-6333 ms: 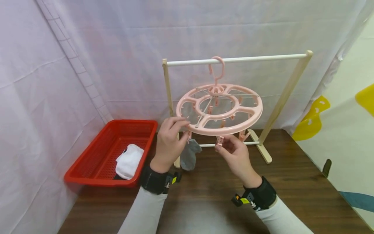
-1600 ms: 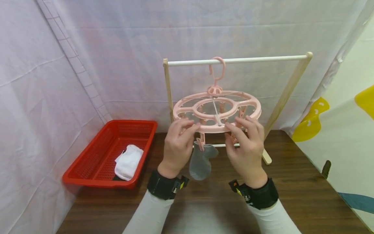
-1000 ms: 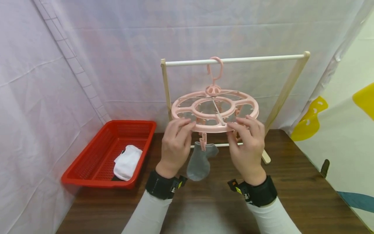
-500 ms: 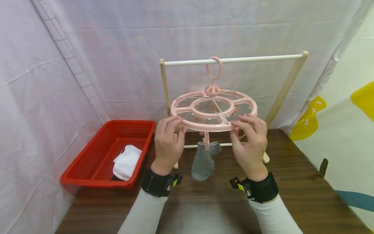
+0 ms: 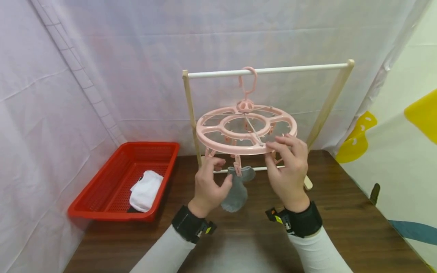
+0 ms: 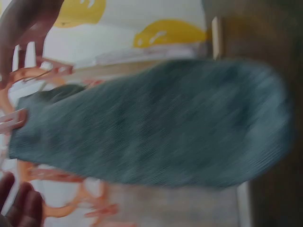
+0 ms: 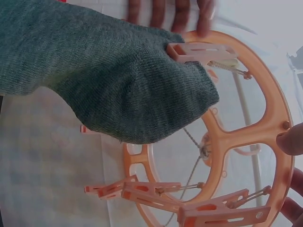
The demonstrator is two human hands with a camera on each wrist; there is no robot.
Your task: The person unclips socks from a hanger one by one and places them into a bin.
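Observation:
A pink round clip hanger (image 5: 235, 149) hangs by its hook. At its front rim, a pink clothespin (image 5: 238, 167) holds a grey sock (image 5: 235, 195) by the cuff. My right hand (image 5: 290, 170) pinches the rim at front right, thumb below and fingers above; in the right wrist view, its thumb (image 7: 289, 140) presses the ring. My left hand (image 5: 209, 185) is off the rim, just left of the sock, thumb and fingers apart with nothing between them. The sock fills much of the left wrist view, with blurred left fingers (image 6: 23, 203) beside its cuff.
A white rod (image 5: 300, 68) on a wooden-legged stand carries the hanger. To the left, a red basket (image 5: 123, 216) contains a white cloth item (image 5: 146, 190) and something dark under it. Several more clothespins (image 7: 151, 194) dangle from the ring. Everything stands on a dark wooden table (image 5: 235, 242).
The ring has turned, bringing the clipped sock from the left toward the front middle. My right hand went from a clothespin to the rim. My left hand has just let go of the rim and lowered.

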